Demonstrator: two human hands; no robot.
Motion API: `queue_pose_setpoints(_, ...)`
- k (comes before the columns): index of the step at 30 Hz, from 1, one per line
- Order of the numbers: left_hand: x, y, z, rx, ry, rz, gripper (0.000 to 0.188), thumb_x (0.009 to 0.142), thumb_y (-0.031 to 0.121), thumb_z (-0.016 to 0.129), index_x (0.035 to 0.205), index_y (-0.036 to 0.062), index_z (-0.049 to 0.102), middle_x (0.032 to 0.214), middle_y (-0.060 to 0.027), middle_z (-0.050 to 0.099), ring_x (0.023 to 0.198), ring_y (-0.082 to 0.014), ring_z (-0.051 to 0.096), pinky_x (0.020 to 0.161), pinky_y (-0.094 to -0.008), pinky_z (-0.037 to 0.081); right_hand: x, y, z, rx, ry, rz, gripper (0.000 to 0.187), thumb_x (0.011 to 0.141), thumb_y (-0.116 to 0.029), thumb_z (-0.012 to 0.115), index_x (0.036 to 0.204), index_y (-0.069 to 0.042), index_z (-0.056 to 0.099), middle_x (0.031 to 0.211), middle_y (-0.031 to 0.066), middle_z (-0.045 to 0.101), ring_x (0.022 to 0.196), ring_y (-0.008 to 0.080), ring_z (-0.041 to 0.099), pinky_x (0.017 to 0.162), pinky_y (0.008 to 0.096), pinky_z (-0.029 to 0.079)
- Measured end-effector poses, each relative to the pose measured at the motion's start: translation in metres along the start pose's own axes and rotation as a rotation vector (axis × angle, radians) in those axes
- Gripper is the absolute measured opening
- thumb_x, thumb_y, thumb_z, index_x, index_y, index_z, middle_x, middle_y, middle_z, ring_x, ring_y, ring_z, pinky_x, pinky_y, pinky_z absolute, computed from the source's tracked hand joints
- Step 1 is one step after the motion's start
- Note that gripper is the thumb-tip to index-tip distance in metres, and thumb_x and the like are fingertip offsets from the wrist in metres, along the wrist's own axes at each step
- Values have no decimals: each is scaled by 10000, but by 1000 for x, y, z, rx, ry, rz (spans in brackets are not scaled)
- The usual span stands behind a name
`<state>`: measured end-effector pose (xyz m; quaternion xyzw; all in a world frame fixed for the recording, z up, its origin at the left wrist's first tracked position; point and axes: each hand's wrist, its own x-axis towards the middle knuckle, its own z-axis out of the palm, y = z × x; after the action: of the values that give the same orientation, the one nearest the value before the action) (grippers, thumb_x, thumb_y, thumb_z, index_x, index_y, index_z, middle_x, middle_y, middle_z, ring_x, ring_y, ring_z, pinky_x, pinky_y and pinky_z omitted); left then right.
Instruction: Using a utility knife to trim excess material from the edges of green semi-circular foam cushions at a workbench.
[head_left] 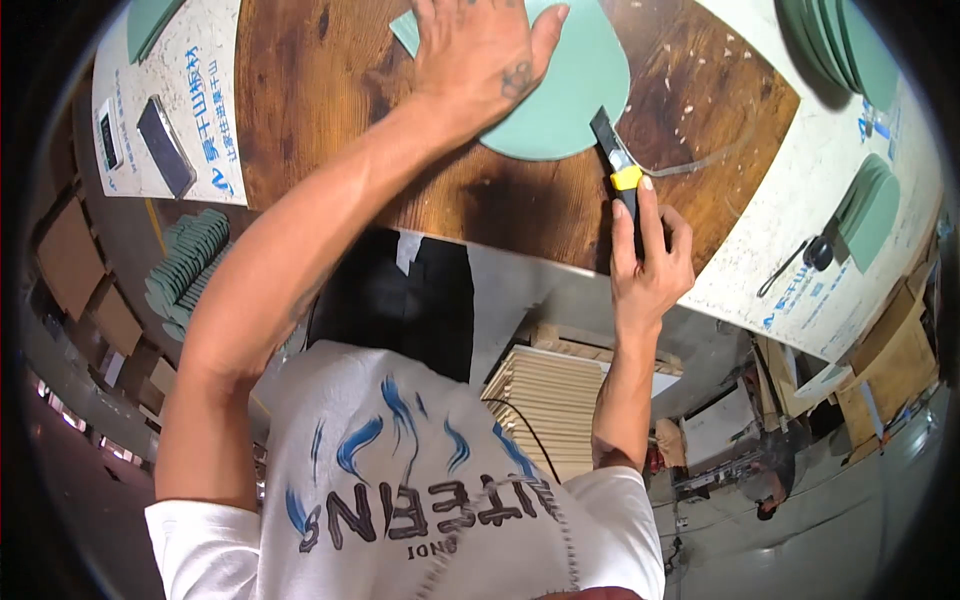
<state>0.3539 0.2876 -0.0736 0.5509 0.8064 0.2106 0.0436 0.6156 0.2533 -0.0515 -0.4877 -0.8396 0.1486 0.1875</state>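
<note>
A flat, light green sheet piece (575, 90) with a rounded end lies on the brown wood-grain board (320, 100). My left hand (478, 60) presses flat on it, thumb spread away; its fingertips run out of the top of the view. My right hand (652, 245) grips a utility knife (626, 182) with a black and yellow body. Its dark blade meets the sheet's rounded near edge. From beside the blade a thin curled strip (690, 168) trails to the right over the board.
Stacked green pieces (840, 50) stand at the far right, with more green pieces (868, 210) nearer, beside a small black object with a cord (818, 252). A phone (166, 146) lies at the left. Below the table are piled green pieces (190, 265) and a ribbed beige stack (550, 405).
</note>
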Motion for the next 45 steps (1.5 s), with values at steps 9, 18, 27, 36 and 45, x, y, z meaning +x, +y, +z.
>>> queue_pose_setpoints(9, 27, -11, -1, -81, -218, 188, 602, 966, 381, 560, 1332, -87, 462, 1291, -296, 476, 1181, -436, 446, 1030, -569, 318, 45, 12, 1, 55, -41, -80, 356, 825, -194, 828, 1170, -129, 765, 875, 86, 656, 671, 195, 636, 560, 341, 529)
queue_pose_setpoints(18, 4, -5, 0, 17, -6, 35, 331, 995, 242, 523, 1282, 82, 561, 1260, -241, 448, 1219, -414, 376, 1000, -584, 321, 40, 11, -2, 45, -59, -74, 413, 785, -194, 858, 1185, -156, 761, 885, 82, 640, 685, 181, 626, 561, 315, 510)
queue_pose_setpoints(27, 9, -12, 7, -6, -7, 48, 406, 982, 309, 523, 1338, 118, 557, 1321, -231, 510, 1254, -430, 419, 1067, -616, 279, 183, 15, 19, 39, 64, -17, 364, 948, -370, 693, 1264, -190, 713, 889, 150, 677, 737, 269, 670, 624, 408, 538)
queue_pose_setpoints(36, -12, -9, -1, 4, 9, 177, 543, 943, 401, 641, 1323, 31, 528, 1193, -227, 525, 1208, -396, 439, 1054, -608, 282, -48, -78, -6, 840, -104, 1022, 298, 968, -223, 693, 1127, 4, 584, 891, 71, 646, 739, 168, 674, 632, 304, 563)
queue_pose_setpoints(45, -149, 26, -73, -34, -513, -13, 743, 964, 457, 557, 1452, -70, 369, 1239, -259, 501, 1136, -372, 457, 919, -502, 359, -109, -131, 2, 1029, 398, 1257, 179, 969, -136, 673, 968, -20, 537, 859, 69, 586, 690, 167, 608, 593, 308, 545)
